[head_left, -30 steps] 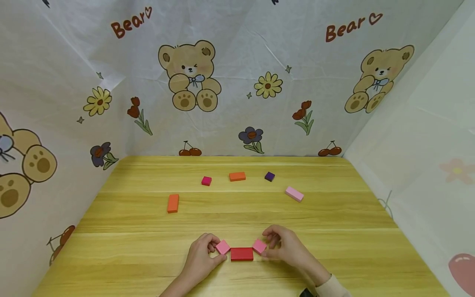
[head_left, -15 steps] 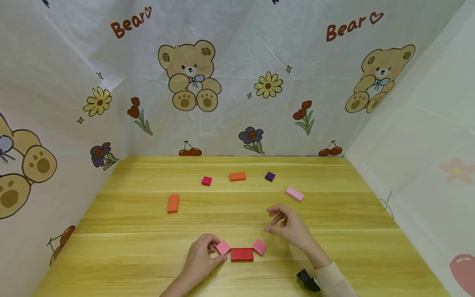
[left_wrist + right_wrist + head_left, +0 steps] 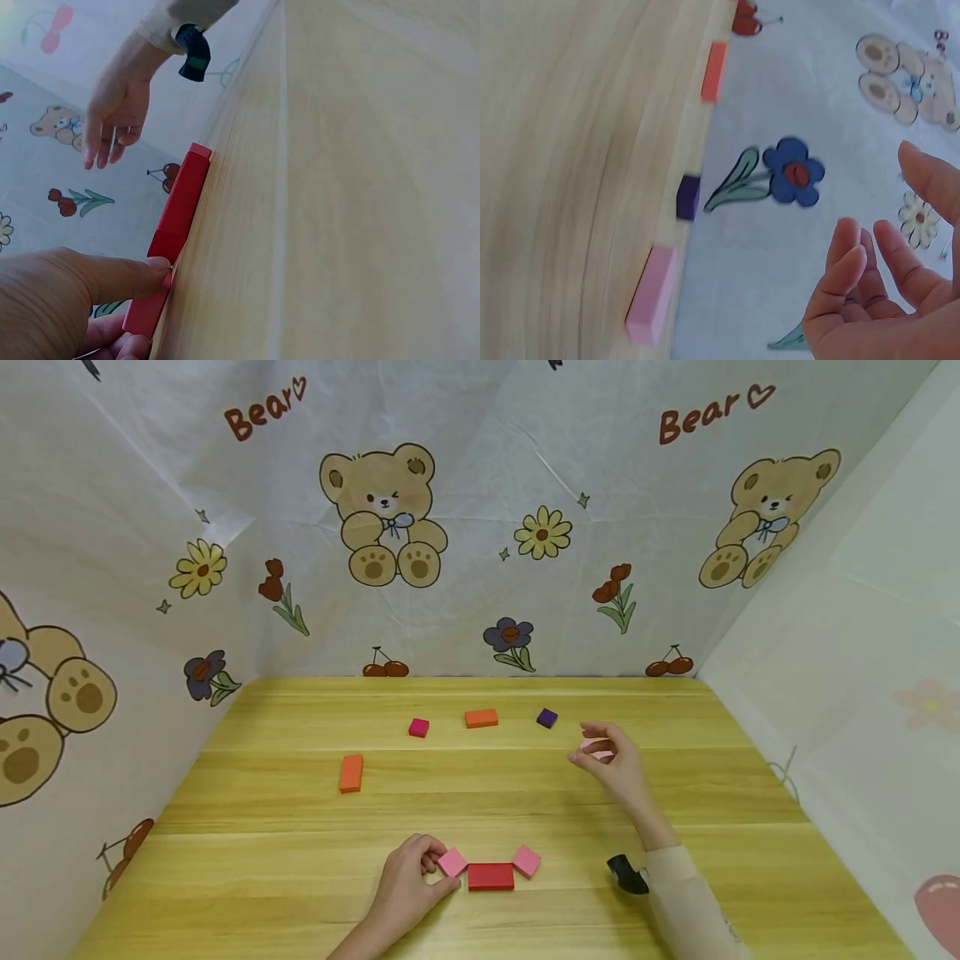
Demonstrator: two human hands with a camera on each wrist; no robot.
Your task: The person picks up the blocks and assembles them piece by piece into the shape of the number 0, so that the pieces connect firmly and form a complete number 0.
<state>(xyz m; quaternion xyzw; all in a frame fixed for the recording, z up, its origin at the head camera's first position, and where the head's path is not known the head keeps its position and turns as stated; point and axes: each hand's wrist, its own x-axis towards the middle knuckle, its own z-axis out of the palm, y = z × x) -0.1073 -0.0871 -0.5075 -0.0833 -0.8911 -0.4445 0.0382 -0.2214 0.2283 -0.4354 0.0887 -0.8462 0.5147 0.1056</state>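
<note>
Near the front of the table my left hand (image 3: 405,883) pinches a pink square block (image 3: 453,862) between thumb and fingers. That block's corner meets the left end of a red rectangular block (image 3: 491,877). Another pink square block (image 3: 527,862) touches the red one's right end, turned cornerwise. My right hand (image 3: 619,770) hovers with loosely bent fingers over a light pink oblong block (image 3: 652,294), partly covering it in the head view. In the right wrist view the hand holds nothing and is apart from the block.
Along the back lie a magenta block (image 3: 418,727), an orange block (image 3: 482,718) and a dark purple block (image 3: 547,718). A second orange block (image 3: 351,773) lies at the left. A printed cloth (image 3: 480,527) hangs behind the table (image 3: 300,877). A black strap (image 3: 627,875) shows at the right wrist.
My right hand has left the right-hand pink square block and moved forward and right to above the light pink block. The left hand has stayed on its block.
</note>
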